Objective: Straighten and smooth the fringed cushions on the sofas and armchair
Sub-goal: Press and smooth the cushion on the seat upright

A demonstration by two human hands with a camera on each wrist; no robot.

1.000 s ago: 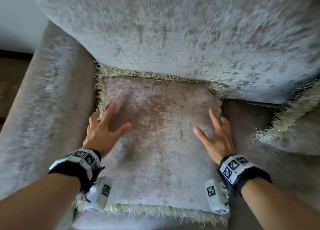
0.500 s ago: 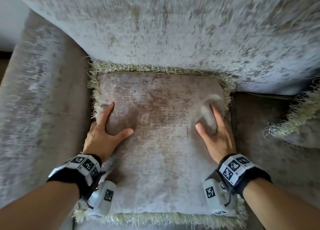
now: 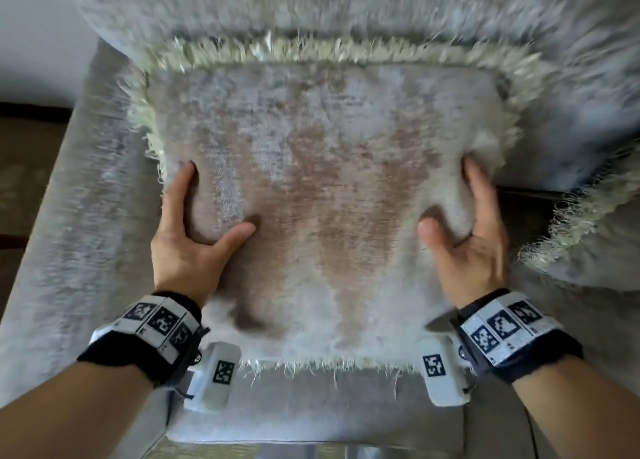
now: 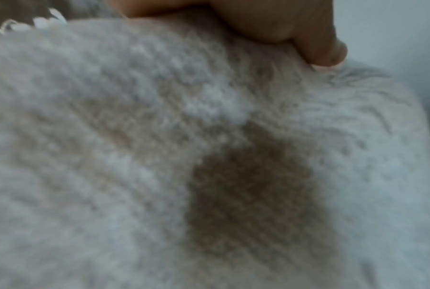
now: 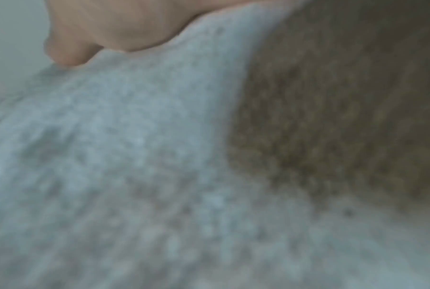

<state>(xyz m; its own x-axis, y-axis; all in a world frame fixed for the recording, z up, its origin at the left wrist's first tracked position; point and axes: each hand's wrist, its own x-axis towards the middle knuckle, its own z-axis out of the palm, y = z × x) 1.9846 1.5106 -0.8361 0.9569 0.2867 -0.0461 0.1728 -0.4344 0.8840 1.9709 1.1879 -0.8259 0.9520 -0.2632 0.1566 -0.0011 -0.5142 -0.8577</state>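
Nearest the camera, both forearms enter from the bottom edge, each with a tagged wristband and a white wrist camera. Left hand (image 3: pixel 187 247) grips the left side of the fringed cushion (image 3: pixel 322 199): thumb spread across the top face, index finger along the left edge, remaining fingers hidden behind the side. Right hand (image 3: pixel 467 250) mirrors it on the right side, thumb dug into the pile, fabric bunched up between thumb and index finger. Left wrist view: thumb tip (image 4: pixel 325 52) pressed into the cushion's cover, otherwise blurred pile. Right wrist view: same, heavily blurred.

Cushion sits over the seat (image 3: pixel 311 413) of a velvet-covered sofa, near fringe just short of the seat's front edge. Whether it rests on the seat or is lifted: cannot tell. Armrest (image 3: pixel 79 233) runs close along the left side, leaving a narrow gap. A second fringed cushion (image 3: pixel 588 237) lies just beside the right hand, apart from the first. Far fringe meets the backrest (image 3: pixel 346 5); frame blurred there.
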